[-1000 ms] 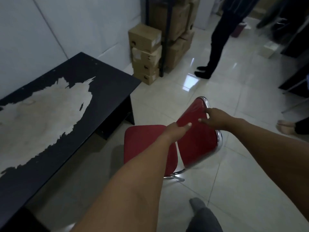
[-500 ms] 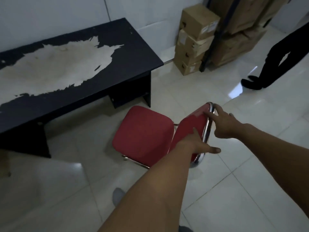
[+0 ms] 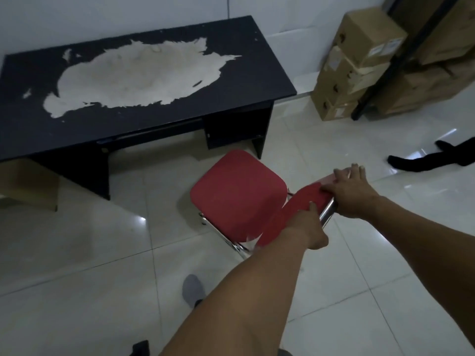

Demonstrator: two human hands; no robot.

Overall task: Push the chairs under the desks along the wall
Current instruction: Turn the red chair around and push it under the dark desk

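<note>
A red padded chair [image 3: 237, 194] with a chrome frame stands on the tiled floor, its seat facing the black desk [image 3: 144, 124] against the white wall. The desk top has a large worn pale patch. The chair sits in front of the desk's right end, outside it, a short gap from the drawer unit. My left hand [image 3: 307, 228] grips the near end of the red backrest. My right hand [image 3: 353, 191] lies over the far end of the backrest and its chrome tube.
Stacked cardboard boxes [image 3: 357, 62] and a black shelf post [image 3: 401, 60] stand right of the desk. Another person's feet in black socks [image 3: 411, 161] are at the right. A cardboard box [image 3: 28, 183] sits under the desk's left end. My grey shoe [image 3: 193, 290] is below.
The chair has swung round so its seat points at the desk, and the view has turned left to face the desk square on. Both hands stayed on the backrest.
</note>
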